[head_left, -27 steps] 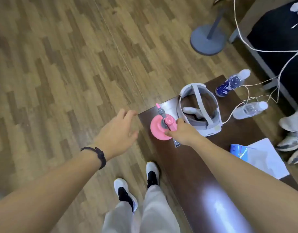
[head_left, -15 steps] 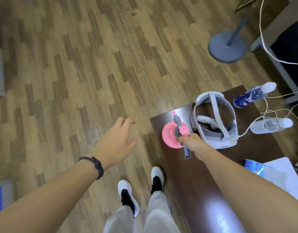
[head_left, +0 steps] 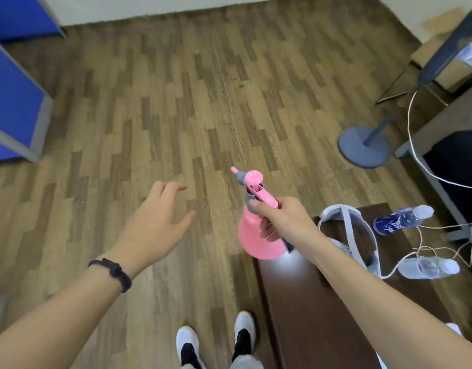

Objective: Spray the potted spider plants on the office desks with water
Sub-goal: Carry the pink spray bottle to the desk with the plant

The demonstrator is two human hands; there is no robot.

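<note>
My right hand [head_left: 282, 222] grips the handle of a pink spray bottle [head_left: 252, 235] and holds it in the air above the near-left corner of a dark brown table [head_left: 317, 310]. The bottle's grey and pink nozzle points away and to the left. Left of the bottle my left hand [head_left: 157, 225] hovers over the wooden floor, fingers spread and holding nothing; a black band circles its wrist. No spider plant is in view.
On the table lie a white headset [head_left: 346, 235], a blue-labelled bottle [head_left: 400, 219] and a clear bottle [head_left: 426, 267] among white cables. A grey round stand base [head_left: 362, 147] sits on the floor at right. Blue partitions [head_left: 11, 102] stand at left.
My right hand has lifted the pink spray bottle off the table into the air. The view has tilted up, so more floor and the far wall show.
</note>
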